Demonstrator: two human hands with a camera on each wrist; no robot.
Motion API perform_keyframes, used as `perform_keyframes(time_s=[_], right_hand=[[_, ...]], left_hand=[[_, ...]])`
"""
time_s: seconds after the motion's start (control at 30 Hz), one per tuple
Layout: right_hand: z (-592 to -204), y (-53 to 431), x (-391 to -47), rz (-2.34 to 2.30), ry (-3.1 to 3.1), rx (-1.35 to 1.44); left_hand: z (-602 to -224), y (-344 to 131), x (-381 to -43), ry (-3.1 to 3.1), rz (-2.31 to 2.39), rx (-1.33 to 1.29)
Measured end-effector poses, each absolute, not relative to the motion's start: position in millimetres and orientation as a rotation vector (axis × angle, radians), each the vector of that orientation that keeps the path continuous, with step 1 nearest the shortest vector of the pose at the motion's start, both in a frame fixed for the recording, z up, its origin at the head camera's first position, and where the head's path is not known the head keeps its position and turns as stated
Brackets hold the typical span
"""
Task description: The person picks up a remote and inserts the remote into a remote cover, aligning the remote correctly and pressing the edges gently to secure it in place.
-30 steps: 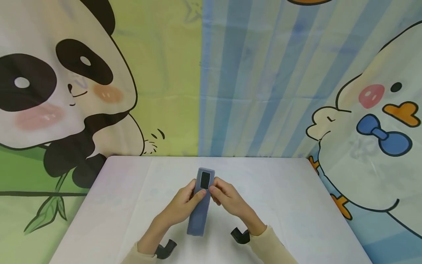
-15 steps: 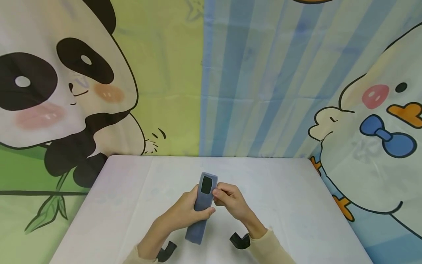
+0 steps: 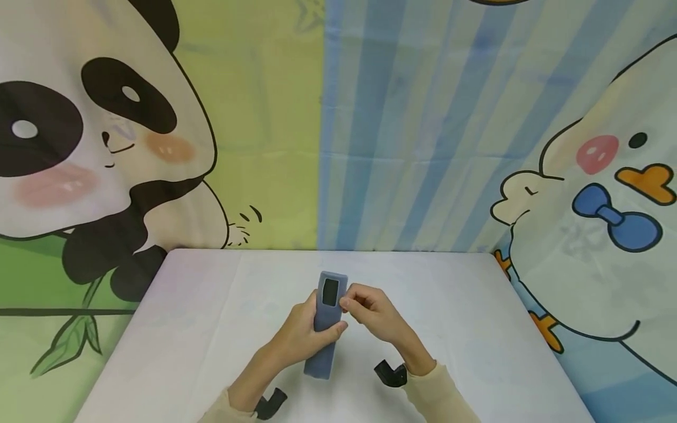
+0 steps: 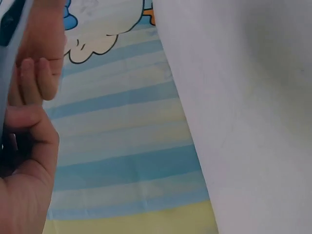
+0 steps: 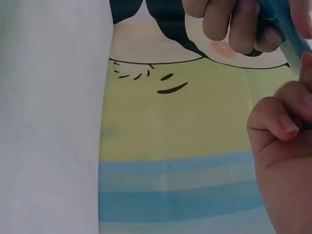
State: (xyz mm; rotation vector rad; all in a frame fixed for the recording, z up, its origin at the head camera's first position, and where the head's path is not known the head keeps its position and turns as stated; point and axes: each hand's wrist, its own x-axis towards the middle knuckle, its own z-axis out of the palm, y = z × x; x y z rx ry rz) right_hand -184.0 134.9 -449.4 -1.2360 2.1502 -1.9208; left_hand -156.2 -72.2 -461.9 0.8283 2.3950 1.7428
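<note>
A long, narrow blue-grey box with a dark window near its far end is held above the white table in the head view. My left hand grips it from the left, its thumb lying across the box's front. At the upper right edge, the curled thumb and forefinger of my right hand pinch the box beside the window. In the right wrist view, the box shows partly at the top right, with left-hand fingers around it. What lies under the right fingertips is hidden.
Beneath both hands spreads the white table. A cloth backdrop with a panda and a white duck hangs behind it. Black curved pieces sit at both wrists.
My left thumb has slid from just below the window to lower across the box. The box tilted and dipped slightly, then rose a little. My right hand stays near its right edge.
</note>
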Motion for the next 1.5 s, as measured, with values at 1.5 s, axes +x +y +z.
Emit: perform_keyframes(time_s=[1.5], right_hand=[[-492, 115, -161, -1.787, 2.05, -1.292]], left_hand=[[-457, -72, -165, 2.418, 2.009, 0.31]])
